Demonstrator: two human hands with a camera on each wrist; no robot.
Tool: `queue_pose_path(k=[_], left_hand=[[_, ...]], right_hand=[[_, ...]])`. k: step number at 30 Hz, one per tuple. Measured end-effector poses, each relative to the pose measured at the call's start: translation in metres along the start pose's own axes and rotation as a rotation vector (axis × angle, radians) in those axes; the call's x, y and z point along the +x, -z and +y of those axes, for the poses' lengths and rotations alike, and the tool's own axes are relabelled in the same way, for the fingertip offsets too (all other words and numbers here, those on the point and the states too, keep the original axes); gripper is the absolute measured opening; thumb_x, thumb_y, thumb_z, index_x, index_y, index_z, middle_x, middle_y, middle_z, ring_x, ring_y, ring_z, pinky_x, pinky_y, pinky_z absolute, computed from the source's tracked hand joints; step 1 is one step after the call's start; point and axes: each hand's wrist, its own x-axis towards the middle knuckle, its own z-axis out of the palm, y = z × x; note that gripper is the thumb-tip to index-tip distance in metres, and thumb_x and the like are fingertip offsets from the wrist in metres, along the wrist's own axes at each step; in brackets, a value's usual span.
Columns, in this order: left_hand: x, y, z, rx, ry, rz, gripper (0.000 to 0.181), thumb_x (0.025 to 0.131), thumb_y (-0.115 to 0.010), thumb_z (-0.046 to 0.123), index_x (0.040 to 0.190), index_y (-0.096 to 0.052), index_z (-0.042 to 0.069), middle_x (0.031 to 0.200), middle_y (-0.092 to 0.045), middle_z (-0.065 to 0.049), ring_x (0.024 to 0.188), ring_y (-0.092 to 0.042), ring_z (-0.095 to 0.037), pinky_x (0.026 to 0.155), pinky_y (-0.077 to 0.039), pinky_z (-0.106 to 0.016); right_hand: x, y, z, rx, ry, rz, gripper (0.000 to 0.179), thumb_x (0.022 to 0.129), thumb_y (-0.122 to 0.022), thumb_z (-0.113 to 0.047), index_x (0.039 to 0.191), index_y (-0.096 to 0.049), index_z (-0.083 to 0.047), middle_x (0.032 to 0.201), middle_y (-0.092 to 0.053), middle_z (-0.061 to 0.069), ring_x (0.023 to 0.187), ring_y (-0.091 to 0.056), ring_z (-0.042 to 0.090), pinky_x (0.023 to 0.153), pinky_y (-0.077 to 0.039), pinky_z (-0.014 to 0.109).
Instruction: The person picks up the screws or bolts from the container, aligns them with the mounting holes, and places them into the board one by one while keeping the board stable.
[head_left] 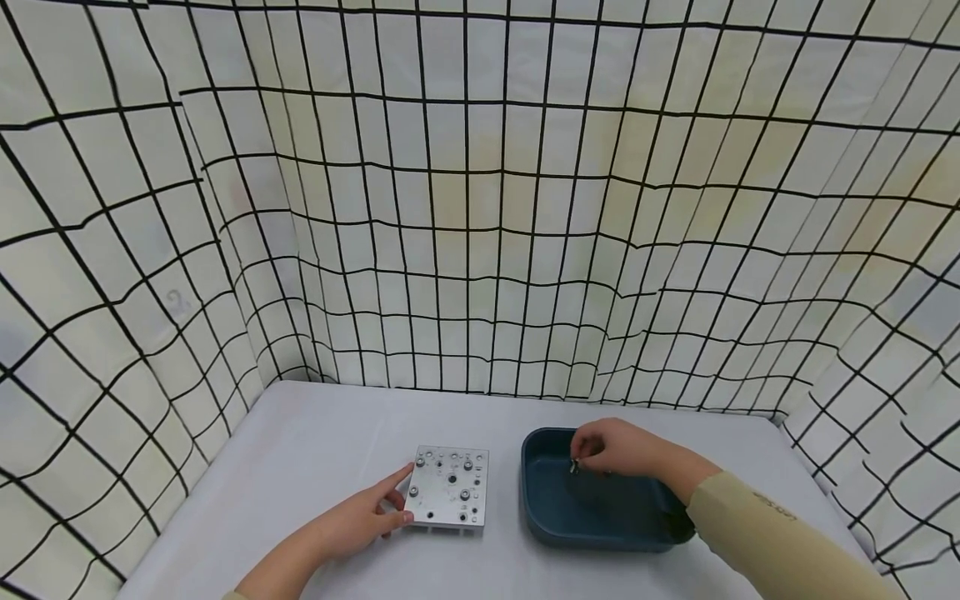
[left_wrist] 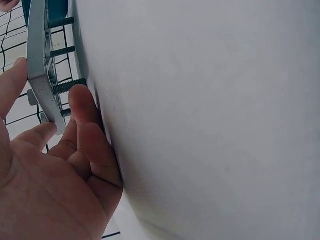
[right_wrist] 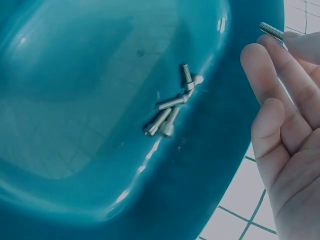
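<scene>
On the white table a silver metal plate (head_left: 438, 500), drilled with holes and carrying several bolts, stands raised on the threaded bolt ends below it. My left hand (head_left: 356, 521) holds its left side, thumb at the near corner and index finger farther back along the edge. In the left wrist view the other fingers (left_wrist: 95, 145) are curled low beside the threaded ends. Over the blue bin (head_left: 551, 533), my right hand (head_left: 618, 447) pinches a small bolt (right_wrist: 271, 31) between thumb and fingers, its threaded end sticking out. Several loose bolts (right_wrist: 167, 112) lie inside the bin.
The bin stands right of the plate with a gap of white table (head_left: 504, 500) between them. Behind the table and along both sides hangs a white wall covering with a black grid net (head_left: 480, 250).
</scene>
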Motion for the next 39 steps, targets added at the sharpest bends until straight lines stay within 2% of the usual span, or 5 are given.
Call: queue_pose_path(k=[5, 13, 29, 33, 39], left_hand=[[-0.002, 0.0, 0.001, -0.01, -0.007, -0.003, 0.081, 0.092, -0.07, 0.038, 0.157, -0.028, 0.013, 0.111, -0.057, -0.003, 0.078, -0.054, -0.019, 0.067, -0.043, -0.034], [-0.003, 0.0, 0.0, -0.015, -0.012, 0.001, 0.081, 0.092, -0.07, 0.037, 0.157, -0.028, 0.013, 0.11, -0.057, -0.003, 0.078, -0.054, -0.019, 0.066, -0.042, -0.034], [-0.001, 0.002, -0.003, -0.009, -0.017, -0.006, 0.081, 0.092, -0.07, 0.037, 0.157, -0.028, 0.013, 0.11, -0.057, -0.004, 0.078, -0.055, -0.019, 0.068, -0.043, -0.034], [0.0, 0.002, -0.005, -0.001, -0.017, -0.008, 0.082, 0.092, -0.07, 0.039, 0.157, -0.028, 0.015, 0.111, -0.057, -0.003, 0.079, -0.055, -0.018, 0.068, -0.044, -0.035], [0.0, 0.001, -0.004, 0.006, -0.027, -0.009, 0.081, 0.092, -0.069, 0.04, 0.157, -0.028, 0.016, 0.11, -0.057, -0.003, 0.078, -0.055, -0.019, 0.069, -0.044, -0.035]], right_hand=[[0.003, 0.0, -0.008, 0.039, 0.014, -0.002, 0.005, 0.095, -0.065, -0.011, 0.098, -0.067, -0.015, 0.084, -0.07, 0.007, 0.069, -0.065, 0.031, 0.06, -0.05, 0.036], [0.011, 0.001, -0.024, 0.131, 0.024, -0.005, 0.01, 0.096, -0.066, -0.017, 0.104, -0.068, -0.011, 0.094, -0.073, 0.01, 0.076, -0.068, 0.034, 0.07, -0.052, 0.052], [0.046, -0.023, -0.063, 0.165, 0.069, 0.003, 0.006, 0.093, -0.07, -0.016, 0.099, -0.071, -0.016, 0.09, -0.073, 0.003, 0.073, -0.069, 0.021, 0.074, -0.055, 0.043], [0.057, -0.031, -0.072, 0.143, 0.079, 0.002, 0.005, 0.092, -0.071, -0.016, 0.096, -0.071, -0.02, 0.089, -0.072, -0.003, 0.071, -0.068, 0.018, 0.071, -0.054, 0.034], [0.072, -0.043, -0.085, 0.098, 0.07, -0.007, 0.006, 0.092, -0.071, -0.016, 0.096, -0.071, -0.02, 0.089, -0.072, -0.002, 0.07, -0.069, 0.017, 0.072, -0.053, 0.033]])
